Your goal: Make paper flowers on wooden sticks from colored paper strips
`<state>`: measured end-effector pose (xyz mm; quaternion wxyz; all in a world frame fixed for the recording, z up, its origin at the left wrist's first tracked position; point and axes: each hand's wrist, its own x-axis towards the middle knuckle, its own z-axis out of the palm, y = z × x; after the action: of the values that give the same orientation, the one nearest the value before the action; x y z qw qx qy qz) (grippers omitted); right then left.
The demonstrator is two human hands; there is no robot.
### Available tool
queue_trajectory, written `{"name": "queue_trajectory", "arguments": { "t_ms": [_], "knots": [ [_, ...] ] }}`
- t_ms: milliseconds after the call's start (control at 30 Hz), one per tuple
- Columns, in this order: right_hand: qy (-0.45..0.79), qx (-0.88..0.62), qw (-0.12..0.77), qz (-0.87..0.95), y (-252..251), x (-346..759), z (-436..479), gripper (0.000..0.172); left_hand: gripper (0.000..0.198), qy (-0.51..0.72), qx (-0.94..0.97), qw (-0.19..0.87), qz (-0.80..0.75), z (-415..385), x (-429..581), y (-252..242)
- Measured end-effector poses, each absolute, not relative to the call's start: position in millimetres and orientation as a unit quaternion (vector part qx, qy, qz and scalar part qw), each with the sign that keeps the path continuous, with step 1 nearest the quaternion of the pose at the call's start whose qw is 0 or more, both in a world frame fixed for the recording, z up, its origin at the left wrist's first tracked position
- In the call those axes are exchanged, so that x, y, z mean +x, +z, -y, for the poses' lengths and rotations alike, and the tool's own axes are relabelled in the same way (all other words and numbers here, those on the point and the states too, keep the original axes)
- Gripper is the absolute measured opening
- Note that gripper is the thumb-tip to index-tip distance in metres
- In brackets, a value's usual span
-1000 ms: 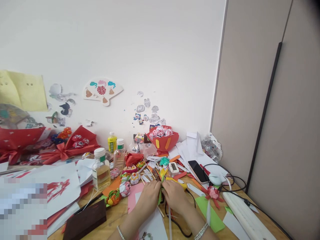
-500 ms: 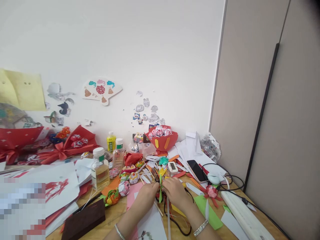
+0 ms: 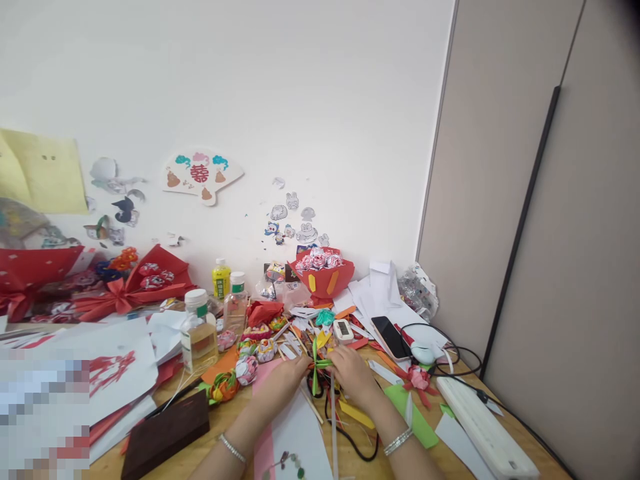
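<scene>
Over the middle of the table, my left hand (image 3: 287,379) and my right hand (image 3: 353,375) face each other with fingers closed. Between them is a folded green paper piece (image 3: 315,373) with an upright pointed strip and a sideways strip. Each hand pinches one side of it; the fingertips are partly hidden. Below, a pale narrow strip (image 3: 334,433) runs toward the front edge. Yellow folded paper (image 3: 357,414) and a black cable (image 3: 350,445) lie under my right hand. A pink sheet and a white sheet (image 3: 305,433) lie beneath my left forearm.
Paper flowers (image 3: 247,370) and bottles (image 3: 199,333) crowd the left, behind a dark brown block (image 3: 167,433). A red paper bouquet (image 3: 325,277) stands at the back. On the right are a phone (image 3: 390,337), green paper (image 3: 410,415) and a white power strip (image 3: 485,427).
My hands have spread slightly apart, and a sideways green strip now shows between them. The view has shifted a little.
</scene>
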<state>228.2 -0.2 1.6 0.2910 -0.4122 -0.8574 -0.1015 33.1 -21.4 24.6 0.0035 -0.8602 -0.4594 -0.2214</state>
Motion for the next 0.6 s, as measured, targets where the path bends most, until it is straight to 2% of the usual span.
{"name": "queue_trajectory", "arguments": {
  "t_ms": [100,200,367,400,533,600],
  "knots": [
    [-0.110,-0.410,0.304,0.853,4,224,2,0.011,0.025,-0.219,-0.860,-0.014,0.461,22,33,29],
    [-0.102,-0.409,0.333,0.844,6,225,4,0.011,0.020,-0.263,-0.854,-0.065,0.444,20,32,30],
    [-0.040,-0.444,0.411,0.795,6,231,6,0.044,0.027,-0.354,-0.806,-0.122,0.458,19,36,18],
    [-0.028,-0.450,0.417,0.789,6,231,6,0.044,0.028,-0.367,-0.794,-0.137,0.464,19,39,16],
    [-0.008,-0.448,0.412,0.793,8,227,7,0.019,0.034,-0.422,-0.755,-0.193,0.463,23,49,14],
    [-0.012,-0.448,0.412,0.793,9,224,8,0.015,0.031,-0.442,-0.740,-0.230,0.452,22,52,16]
  ]
}}
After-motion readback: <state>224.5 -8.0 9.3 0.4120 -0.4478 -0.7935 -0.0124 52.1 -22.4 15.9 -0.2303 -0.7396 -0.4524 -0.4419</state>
